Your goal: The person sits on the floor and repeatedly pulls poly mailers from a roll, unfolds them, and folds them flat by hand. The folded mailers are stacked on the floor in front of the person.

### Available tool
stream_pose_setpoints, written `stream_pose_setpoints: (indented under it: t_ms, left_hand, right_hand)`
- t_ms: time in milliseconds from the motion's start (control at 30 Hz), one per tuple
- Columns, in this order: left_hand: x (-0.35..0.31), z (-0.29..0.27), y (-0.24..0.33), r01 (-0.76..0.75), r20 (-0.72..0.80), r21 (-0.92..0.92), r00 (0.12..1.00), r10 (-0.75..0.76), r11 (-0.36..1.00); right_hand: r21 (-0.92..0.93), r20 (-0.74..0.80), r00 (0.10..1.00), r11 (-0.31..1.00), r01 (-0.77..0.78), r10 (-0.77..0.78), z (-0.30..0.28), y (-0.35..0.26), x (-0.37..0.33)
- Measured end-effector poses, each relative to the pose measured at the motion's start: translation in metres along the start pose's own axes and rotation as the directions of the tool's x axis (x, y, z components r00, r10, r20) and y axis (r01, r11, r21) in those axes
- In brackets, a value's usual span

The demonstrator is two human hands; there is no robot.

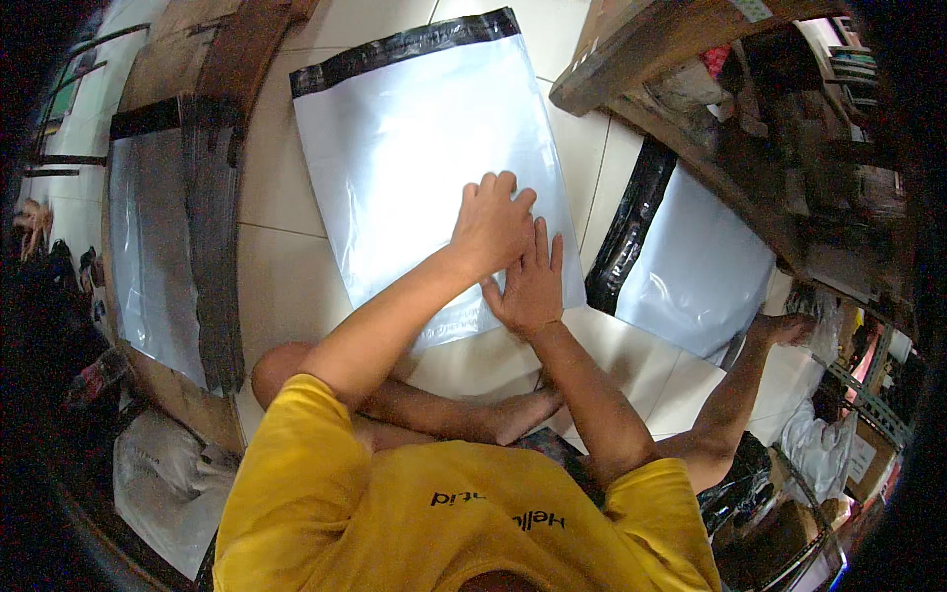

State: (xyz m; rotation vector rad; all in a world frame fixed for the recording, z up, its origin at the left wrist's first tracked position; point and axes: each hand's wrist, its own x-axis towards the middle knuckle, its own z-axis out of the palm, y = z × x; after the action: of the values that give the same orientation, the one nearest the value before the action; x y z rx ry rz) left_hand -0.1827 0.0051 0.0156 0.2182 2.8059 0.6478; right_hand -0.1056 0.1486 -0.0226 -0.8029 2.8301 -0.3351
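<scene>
A large white plastic mailer bag (395, 168) with a black strip along its far edge lies flat on the floor in front of me. My left hand (493, 229) rests on its right part, the fingers curled under; whatever they may grip is hidden beneath them. Just beside it, touching or nearly so, my right hand (533, 286) lies flat near the bag's near right corner with its fingers stretched out. On the right, a second white mailer bag (695, 266) with a black edge lies partly under wooden furniture.
A stack of similar mailer bags (158, 247) sits on a brown wooden board (212, 419) at the left. A wooden beam (651, 49) juts in from the upper right. Clear plastic (163, 474) lies at lower left. Shelving with boxes (873, 454) stands at the right. My folded legs are close.
</scene>
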Motion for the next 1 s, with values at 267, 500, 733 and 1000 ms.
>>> stream_pose_setpoints:
  t_ms: [267,500,733,1000]
  left_hand:
    - [0.105,-0.04,-0.092,0.257,-0.286,0.075,0.931,-0.226,0.964]
    - [0.124,-0.063,-0.121,0.257,-0.293,0.063,0.928,-0.229,0.964]
    - [-0.082,0.019,-0.024,-0.189,-0.178,0.074,0.963,0.2,0.979]
    - [-0.156,0.05,-0.016,-0.197,0.009,0.087,0.98,0.197,0.976]
  right_hand:
    - [-0.001,0.043,0.999,1.0,-0.002,0.002,-0.004,-0.002,-0.001]
    - [-0.01,0.029,0.999,1.0,0.02,-0.019,-0.002,-0.002,-0.003]
    - [-0.095,0.048,0.999,0.995,0.014,-0.009,-0.003,0.0,0.0]
    - [-0.091,0.012,1.0,0.995,0.029,-0.028,-0.002,-0.002,0.0]
